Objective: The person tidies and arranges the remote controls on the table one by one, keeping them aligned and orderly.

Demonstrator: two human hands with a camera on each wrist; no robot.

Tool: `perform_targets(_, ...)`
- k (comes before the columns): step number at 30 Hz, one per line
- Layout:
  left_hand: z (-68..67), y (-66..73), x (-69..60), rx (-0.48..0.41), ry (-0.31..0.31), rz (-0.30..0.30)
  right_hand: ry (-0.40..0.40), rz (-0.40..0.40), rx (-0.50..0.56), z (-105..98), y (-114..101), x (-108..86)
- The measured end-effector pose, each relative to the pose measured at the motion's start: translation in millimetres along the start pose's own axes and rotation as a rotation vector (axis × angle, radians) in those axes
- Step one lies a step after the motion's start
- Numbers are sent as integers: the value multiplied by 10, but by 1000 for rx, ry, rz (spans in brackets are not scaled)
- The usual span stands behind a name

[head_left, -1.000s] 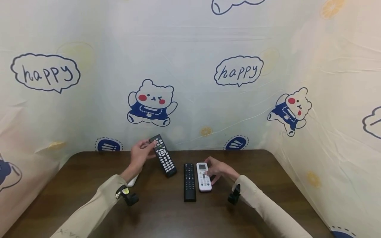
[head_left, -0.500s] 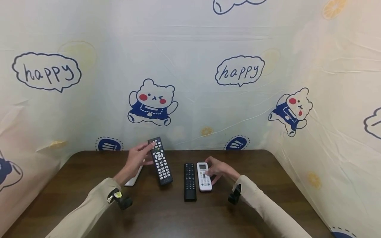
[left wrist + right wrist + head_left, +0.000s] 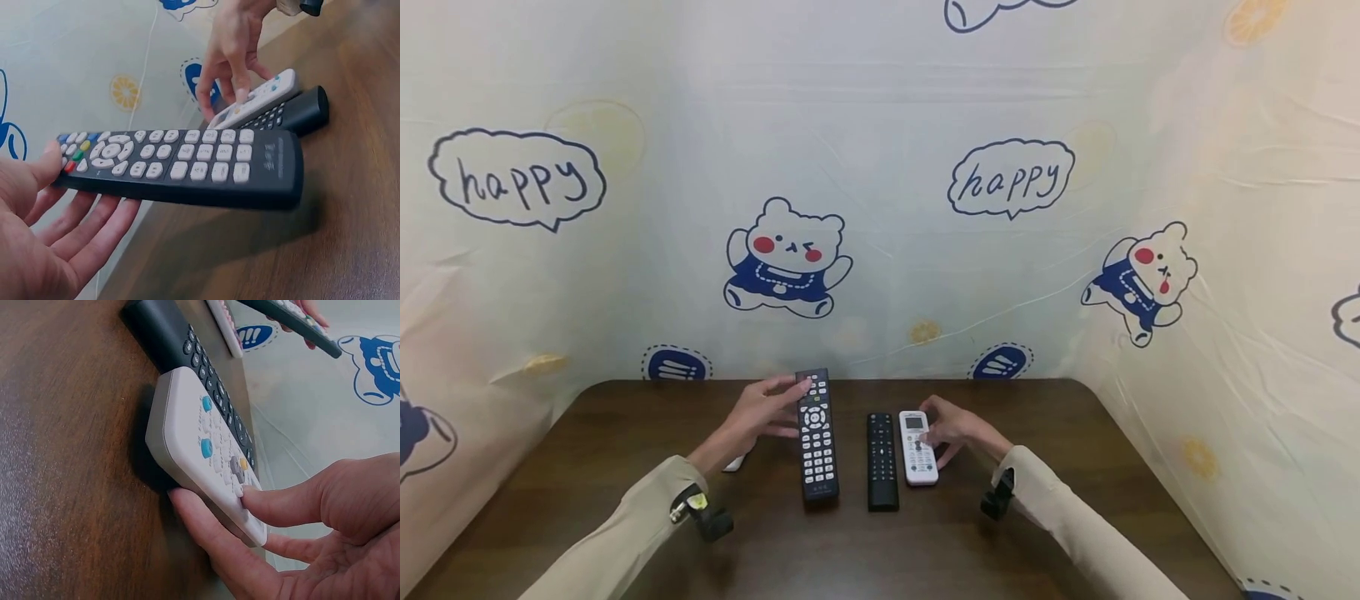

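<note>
In the head view my left hand holds a black remote control with white buttons by its far end, thumb on top and fingers beneath. The left wrist view shows this remote control raised off the table, a shadow below it. My right hand grips a white remote control with a small screen, thumb on its face and fingers at its side. Right beside that one, a second black remote control lies on the table, between the other two.
Under my left forearm, part of another white object shows; in the right wrist view it looks like a white remote control. The brown wooden table meets a printed cloth backdrop behind and at the sides.
The remote control in my left hand has swung from a slant to nearly straight and come nearer, moving lately to the right toward the other black one. My right hand stays on the white remote control.
</note>
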State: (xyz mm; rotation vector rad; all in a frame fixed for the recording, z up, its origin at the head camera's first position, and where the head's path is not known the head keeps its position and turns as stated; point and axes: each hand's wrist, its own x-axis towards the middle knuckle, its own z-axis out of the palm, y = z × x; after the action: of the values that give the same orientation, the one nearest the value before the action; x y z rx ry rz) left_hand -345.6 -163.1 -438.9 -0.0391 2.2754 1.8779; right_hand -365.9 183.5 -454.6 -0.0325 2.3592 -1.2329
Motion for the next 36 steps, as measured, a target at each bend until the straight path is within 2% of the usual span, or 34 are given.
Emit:
perform_targets(6, 49, 19, 18, -5, 36, -21, 1, -15, -6, -22, -13, -2)
perform_targets(12, 80, 27, 54, -36, 46, 13, 13, -38, 2, -22, -14, -5)
perform_targets(16, 81, 18, 58, -24, 34, 33, 7, -32, 8, -17, -10, -3)
perform_targets(21, 74, 5, 44, -6, -11, 47, 6, -19, 13, -12, 17, -6)
perform_targets(26, 68, 30, 59, 23, -34, 31, 1, -16, 6, -15, 8, -13)
perform_targets(31, 97, 73, 111, 18, -2, 8, 12, -30, -13, -36, -19, -18)
perform_targets(36, 117, 38, 130, -16, 31, -28, -1, -21, 8, -22, 2, -16)
